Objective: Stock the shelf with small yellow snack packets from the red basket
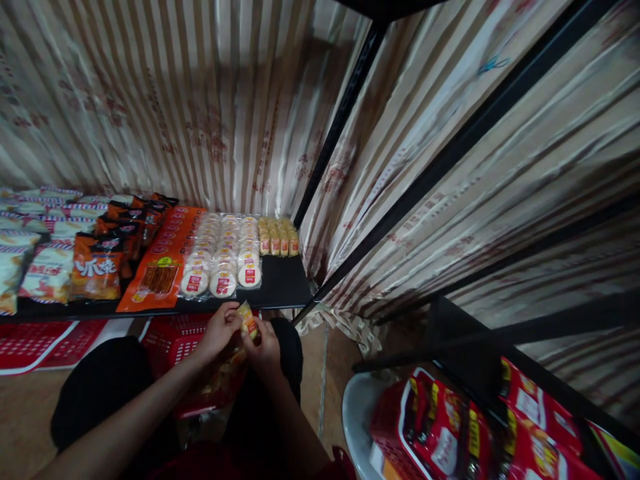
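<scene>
The left hand (225, 328) and the right hand (264, 345) met in front of a black shelf (286, 283), thumbs and fingers of both pinching a small yellow packet (247, 321) between them. The packet was held just off the shelf's front edge, tilted a little, with an orange-red patch on the side that showed. Below the hands, between two dark-clothed knees, a red basket (170, 337) held yellowish packets that were too dim to make out well. On the shelf, the right-hand end bore a tight block of small yellow packs (279, 241) with red labels, with a bare stretch of black in front of it. Just to the left of that block lay three rows of round white packs (223, 261) in clear wrapping, then a long orange bag (157, 267) lying flat, then orange-and-black bags (97, 267), and white bags (47, 273) at the far left. A striped curtain (200, 100) hung behind the shelf and along the right side, crossed by dark frame bars. At the lower right, well apart from the hands, red packages (445, 427) stood in another red basket with a white rim (387, 427)
</scene>
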Tool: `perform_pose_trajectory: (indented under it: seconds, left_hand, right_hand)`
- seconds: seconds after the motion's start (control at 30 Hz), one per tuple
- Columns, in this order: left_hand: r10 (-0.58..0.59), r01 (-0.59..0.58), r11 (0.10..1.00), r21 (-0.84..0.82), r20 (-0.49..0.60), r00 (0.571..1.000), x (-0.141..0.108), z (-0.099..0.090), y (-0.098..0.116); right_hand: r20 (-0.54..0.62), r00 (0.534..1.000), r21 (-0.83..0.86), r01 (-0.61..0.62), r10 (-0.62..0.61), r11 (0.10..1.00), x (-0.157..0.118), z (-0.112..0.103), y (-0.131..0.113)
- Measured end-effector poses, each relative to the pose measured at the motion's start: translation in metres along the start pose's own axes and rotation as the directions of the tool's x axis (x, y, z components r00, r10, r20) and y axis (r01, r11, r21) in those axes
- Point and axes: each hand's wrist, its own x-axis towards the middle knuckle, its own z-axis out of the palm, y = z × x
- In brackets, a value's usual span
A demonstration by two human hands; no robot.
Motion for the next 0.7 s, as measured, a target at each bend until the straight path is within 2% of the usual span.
perform_pose_trajectory:
  seconds: [0.13,0.27,0.47,0.7]
  left_hand:
    - [0.028,-0.027,0.998,0.048,-0.028,0.999,0.012,0.019,0.004]
    - [0.086,-0.081,0.987,0.142,-0.030,0.996,0.022,0.039,0.014]
    - [0.114,-0.114,0.988,0.105,0.005,0.993,0.039,0.059,0.019]
    - [0.080,-0.083,0.994,0.067,0.043,0.996,0.042,0.069,0.019]
  right_hand:
    - [-0.112,0.993,-0.127,0.027,-0.041,0.992,0.010,-0.008,0.007]
    - [-0.171,0.983,-0.252,0.015,-0.060,0.968,0.023,-0.016,0.016]
    - [-0.213,0.977,-0.260,-0.038,-0.019,0.965,0.045,-0.023,0.025]
    - [-0.238,0.969,-0.211,-0.114,0.063,0.971,0.066,-0.023,0.028]
